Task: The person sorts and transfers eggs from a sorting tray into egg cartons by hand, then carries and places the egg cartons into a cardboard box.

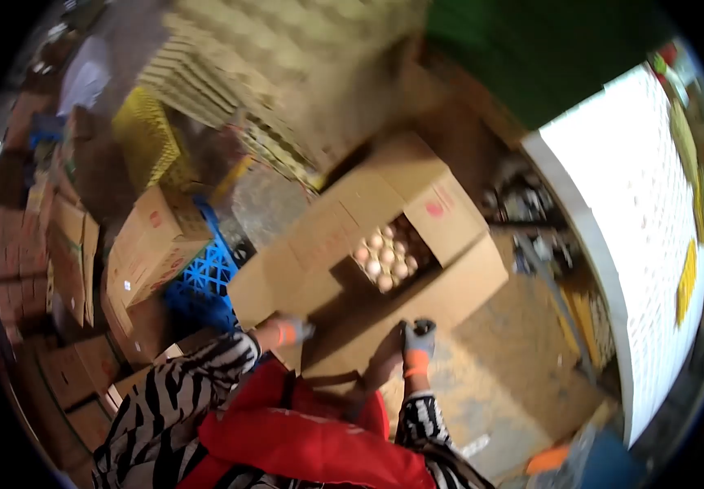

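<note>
An open cardboard carton point(327, 220) lies in front of me, with several brown eggs point(385, 259) showing through the gap between its flaps. My left hand point(293, 330), in a grey glove with an orange cuff, is at the carton's near left corner; motion smears its fingers. At the outer edge of the near flap point(450, 285), my right hand point(417, 338), gloved alike, has its fingers curled and appears to grip the cardboard. Shadow and the flaps hide the rest of the carton's inside.
Stacked egg trays point(238, 49) stand beyond the carton, and a yellow tray stack point(150, 138) is farther left. Another open carton point(152, 236) sits by a blue plastic crate point(205, 281). White trays point(621, 187) rise on the right. More boxes point(83, 375) fill the left side.
</note>
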`<action>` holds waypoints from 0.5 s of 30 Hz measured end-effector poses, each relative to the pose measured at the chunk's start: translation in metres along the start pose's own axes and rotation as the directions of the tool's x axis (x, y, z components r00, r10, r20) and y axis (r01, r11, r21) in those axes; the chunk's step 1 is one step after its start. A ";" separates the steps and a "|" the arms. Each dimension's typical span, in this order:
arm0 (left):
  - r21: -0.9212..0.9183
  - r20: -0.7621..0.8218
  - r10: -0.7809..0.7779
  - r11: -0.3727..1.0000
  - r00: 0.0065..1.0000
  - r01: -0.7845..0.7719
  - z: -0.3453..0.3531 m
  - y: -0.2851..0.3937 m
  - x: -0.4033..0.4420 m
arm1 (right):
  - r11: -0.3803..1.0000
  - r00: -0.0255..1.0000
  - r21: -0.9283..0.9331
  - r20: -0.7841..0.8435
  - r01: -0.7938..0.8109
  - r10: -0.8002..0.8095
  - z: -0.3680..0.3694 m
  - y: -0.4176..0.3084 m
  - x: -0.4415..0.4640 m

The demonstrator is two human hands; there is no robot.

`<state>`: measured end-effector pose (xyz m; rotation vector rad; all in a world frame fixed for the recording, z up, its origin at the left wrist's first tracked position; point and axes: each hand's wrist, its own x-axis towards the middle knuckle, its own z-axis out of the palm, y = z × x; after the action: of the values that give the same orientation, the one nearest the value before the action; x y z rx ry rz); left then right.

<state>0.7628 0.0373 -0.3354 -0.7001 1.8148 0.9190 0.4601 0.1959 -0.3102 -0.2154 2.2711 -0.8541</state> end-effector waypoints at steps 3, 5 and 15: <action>-0.181 -0.690 -0.144 0.983 0.710 0.023 -0.033 0.009 0.072 | 0.997 0.995 -0.062 -0.086 -0.050 0.044 -0.007 -0.035 -0.009; 0.146 -0.860 -0.010 0.953 0.511 0.264 -0.045 0.010 0.099 | 0.965 0.981 0.210 -0.146 0.158 -0.129 0.009 -0.049 -0.017; -0.458 -0.888 -0.251 0.545 0.385 -0.702 -0.203 -0.002 0.072 | 0.764 0.861 0.591 -0.500 0.260 0.094 0.136 -0.102 0.051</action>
<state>0.6368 -0.1374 -0.3481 -1.8604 2.4472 1.9630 0.5033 0.0280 -0.3476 0.2600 2.2596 -1.8713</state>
